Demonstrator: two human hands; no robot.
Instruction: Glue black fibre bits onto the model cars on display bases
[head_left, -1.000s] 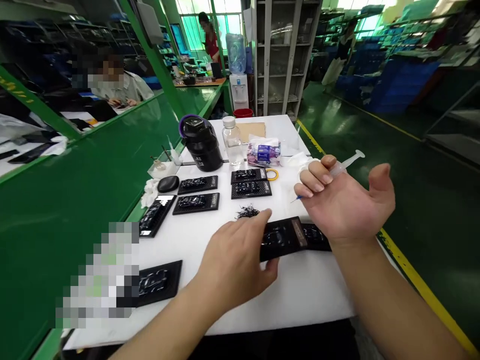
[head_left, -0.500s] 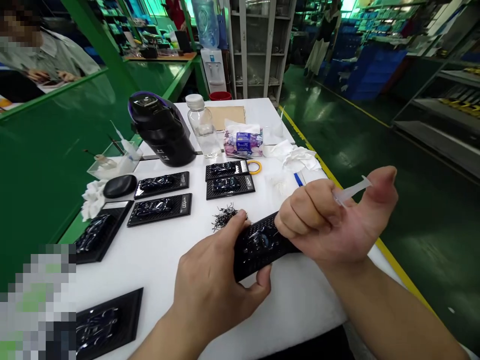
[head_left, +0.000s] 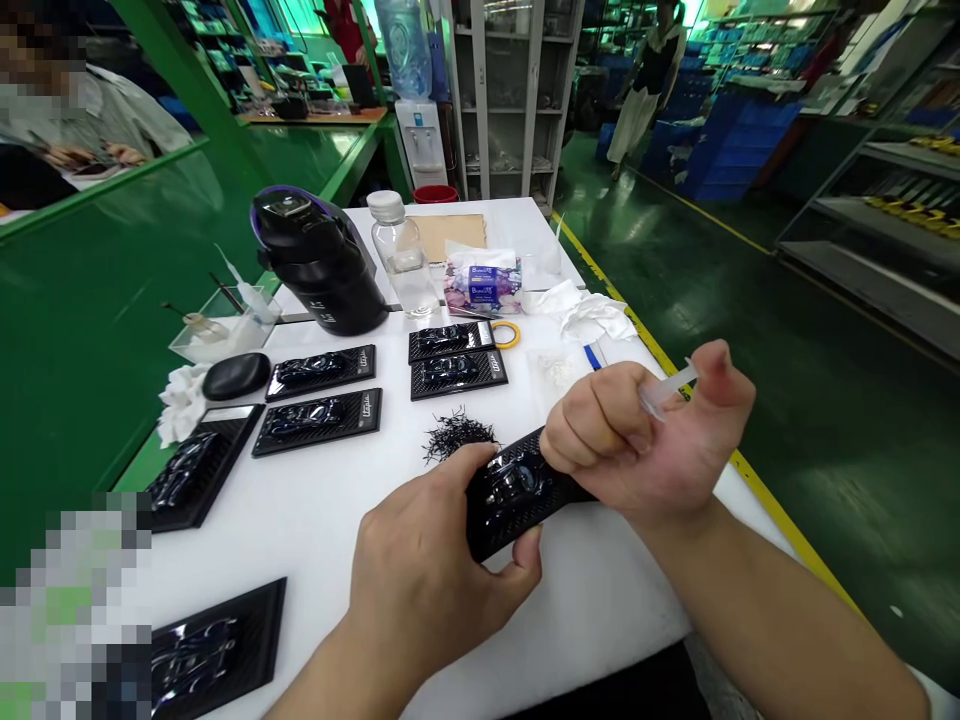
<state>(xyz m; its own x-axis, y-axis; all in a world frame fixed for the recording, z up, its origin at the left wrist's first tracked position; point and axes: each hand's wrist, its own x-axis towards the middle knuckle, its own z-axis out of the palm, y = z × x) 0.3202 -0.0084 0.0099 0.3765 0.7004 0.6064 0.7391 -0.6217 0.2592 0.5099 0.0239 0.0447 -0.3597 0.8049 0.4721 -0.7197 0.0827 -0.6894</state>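
Note:
My left hand (head_left: 427, 555) grips the near end of a black plate with a glossy dark model car (head_left: 514, 482) on it, held tilted above the white table. My right hand (head_left: 637, 440) is closed around a syringe (head_left: 670, 388), whose pale plunger sticks out between the curled fingers and the raised thumb. The thumb tip is at the plunger's end. The syringe's barrel and tip are hidden behind my right fingers, which lie over the far end of the plate. Just beyond my left hand is a pile of thin black bits (head_left: 456, 435).
Several more car plates (head_left: 319, 418) lie on the table (head_left: 337, 540). A black jug (head_left: 319, 260), clear bottle (head_left: 405, 258), tissue pack (head_left: 482, 284), yellow tape ring (head_left: 507, 335) and crumpled tissues (head_left: 592, 312) stand behind. Black mouse (head_left: 236, 376) at left. A person (head_left: 645, 85) stands in the background.
My right hand and its thumb have moved a little left, and less of the plunger seems to stick out. My left hand keeps its hold. The view has shifted slightly.

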